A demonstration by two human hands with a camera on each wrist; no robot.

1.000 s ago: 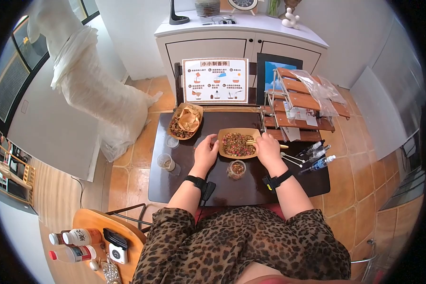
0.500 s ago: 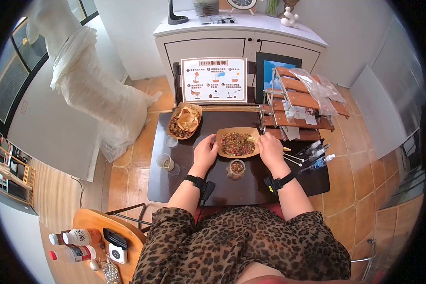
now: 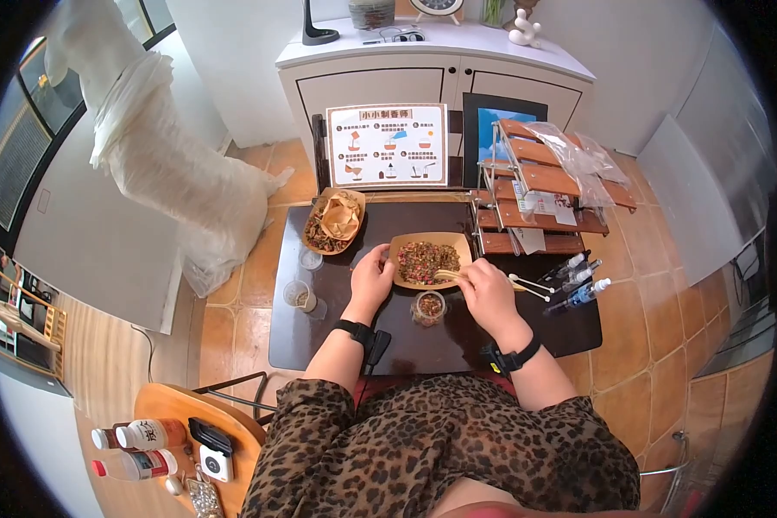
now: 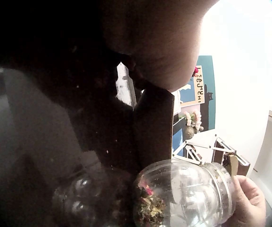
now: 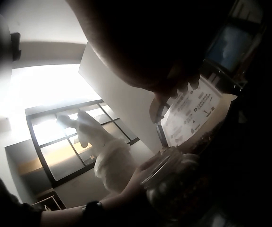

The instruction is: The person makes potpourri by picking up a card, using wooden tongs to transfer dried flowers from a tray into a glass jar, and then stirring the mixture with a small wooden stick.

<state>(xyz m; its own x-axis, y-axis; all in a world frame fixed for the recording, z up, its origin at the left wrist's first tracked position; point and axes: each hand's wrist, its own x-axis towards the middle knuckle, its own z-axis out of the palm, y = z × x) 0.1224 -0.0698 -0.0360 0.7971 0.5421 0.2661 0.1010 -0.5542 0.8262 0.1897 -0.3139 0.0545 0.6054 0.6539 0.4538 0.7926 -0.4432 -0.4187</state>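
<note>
While the right hand [image 3: 489, 298] grips wooden tongs [image 3: 447, 275], their prongs dip into the dried petals and herbs [image 3: 425, 261] filling the kraft-paper tray [image 3: 457, 243] on the dark table [image 3: 363, 350]. The left hand [image 3: 370, 283] touches the tray's nine o'clock wall; whether its fingers clasp it cannot be told. Relative to this tray, a clear jar [image 3: 428, 308] of dried petals stands just beside it at six o'clock; clear cups [image 3: 300, 296] stand at eight to nine; a second kraft-paper tray [image 3: 321, 240], holding crumpled brown paper [image 3: 340, 216], lies at ten; spray bottles [image 3: 584, 293] lie between three and four.
</note>
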